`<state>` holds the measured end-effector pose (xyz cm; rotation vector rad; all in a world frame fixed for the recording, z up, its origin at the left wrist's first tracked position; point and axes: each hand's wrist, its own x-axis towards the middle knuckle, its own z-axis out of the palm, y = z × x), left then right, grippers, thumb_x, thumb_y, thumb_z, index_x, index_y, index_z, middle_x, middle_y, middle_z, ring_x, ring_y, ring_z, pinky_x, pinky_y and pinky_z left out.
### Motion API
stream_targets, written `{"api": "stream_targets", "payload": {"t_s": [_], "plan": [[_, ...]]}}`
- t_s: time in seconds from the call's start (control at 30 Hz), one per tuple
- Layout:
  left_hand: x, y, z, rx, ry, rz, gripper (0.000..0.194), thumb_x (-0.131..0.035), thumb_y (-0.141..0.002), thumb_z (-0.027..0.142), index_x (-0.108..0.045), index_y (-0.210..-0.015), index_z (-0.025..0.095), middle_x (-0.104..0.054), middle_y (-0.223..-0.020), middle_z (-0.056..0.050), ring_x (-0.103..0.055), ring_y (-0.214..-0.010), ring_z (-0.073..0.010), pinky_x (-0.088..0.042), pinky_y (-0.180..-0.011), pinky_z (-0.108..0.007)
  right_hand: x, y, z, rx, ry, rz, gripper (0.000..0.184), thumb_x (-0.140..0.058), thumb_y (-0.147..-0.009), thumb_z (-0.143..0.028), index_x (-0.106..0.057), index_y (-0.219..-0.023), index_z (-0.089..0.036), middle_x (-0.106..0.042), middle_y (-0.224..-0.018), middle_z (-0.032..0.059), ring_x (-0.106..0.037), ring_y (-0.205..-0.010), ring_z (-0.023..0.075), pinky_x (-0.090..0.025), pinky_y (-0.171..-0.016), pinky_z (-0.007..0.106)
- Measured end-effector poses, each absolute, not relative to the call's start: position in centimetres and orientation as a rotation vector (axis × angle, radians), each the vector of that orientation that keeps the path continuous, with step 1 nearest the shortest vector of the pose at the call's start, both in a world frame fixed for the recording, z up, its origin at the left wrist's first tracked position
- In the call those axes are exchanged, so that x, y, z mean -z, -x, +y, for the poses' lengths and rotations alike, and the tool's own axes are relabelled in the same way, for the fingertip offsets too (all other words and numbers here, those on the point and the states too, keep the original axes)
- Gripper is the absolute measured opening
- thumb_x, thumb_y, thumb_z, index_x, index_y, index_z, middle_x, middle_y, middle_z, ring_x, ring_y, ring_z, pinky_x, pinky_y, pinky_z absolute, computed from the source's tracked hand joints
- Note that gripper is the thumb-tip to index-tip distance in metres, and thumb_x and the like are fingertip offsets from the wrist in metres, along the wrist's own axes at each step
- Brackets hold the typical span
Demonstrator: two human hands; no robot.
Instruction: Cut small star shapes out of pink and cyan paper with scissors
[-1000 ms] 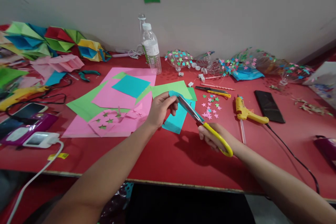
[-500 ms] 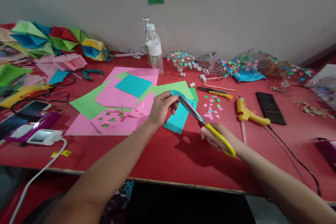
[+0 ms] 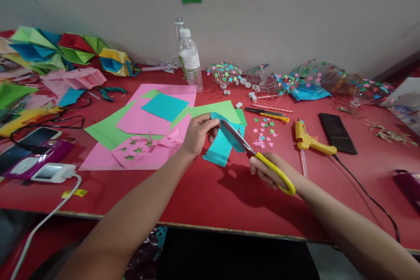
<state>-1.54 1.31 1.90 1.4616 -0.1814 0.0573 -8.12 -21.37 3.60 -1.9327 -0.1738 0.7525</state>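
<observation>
My left hand (image 3: 196,133) pinches the upper edge of a teal paper sheet (image 3: 219,146) and holds it just above the red table (image 3: 210,192). My right hand (image 3: 267,171) grips yellow-handled scissors (image 3: 259,157). Their blades point up and left into the teal sheet, close to my left fingers. Small pink, green and teal paper stars (image 3: 263,133) lie scattered on the table just right of the blades.
Pink (image 3: 144,122), green (image 3: 105,131) and teal sheets lie to the left. A water bottle (image 3: 190,59) stands at the back. A yellow glue gun (image 3: 308,140), a black phone (image 3: 334,132), a cutter (image 3: 267,114), folded paper shapes (image 3: 65,52) and devices with cables (image 3: 42,168) surround them.
The scissors have worked a little further into the teal sheet, which now hangs slightly differently. Both hands stay in nearly the same place.
</observation>
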Motion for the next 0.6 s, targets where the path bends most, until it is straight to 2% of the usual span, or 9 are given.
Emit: {"api": "stream_targets", "payload": {"t_s": [0.6], "plan": [[-1.45,1.41,1.07,0.030,-1.388,-0.173,0.019,-0.061,-0.077,0.029,-0.061,-0.062,0.018,-0.053,-0.049,0.003,-0.046,-0.040,-0.0062,-0.032,-0.034,-0.018,-3.21,8.07,-21.06,-0.747,1.963,-0.102,0.049,-0.048,-0.086,-0.065,-0.047,-0.066,-0.020,-0.037,-0.036,-0.0089,-0.035,-0.028,0.0054,-0.029,-0.032,0.018]]}}
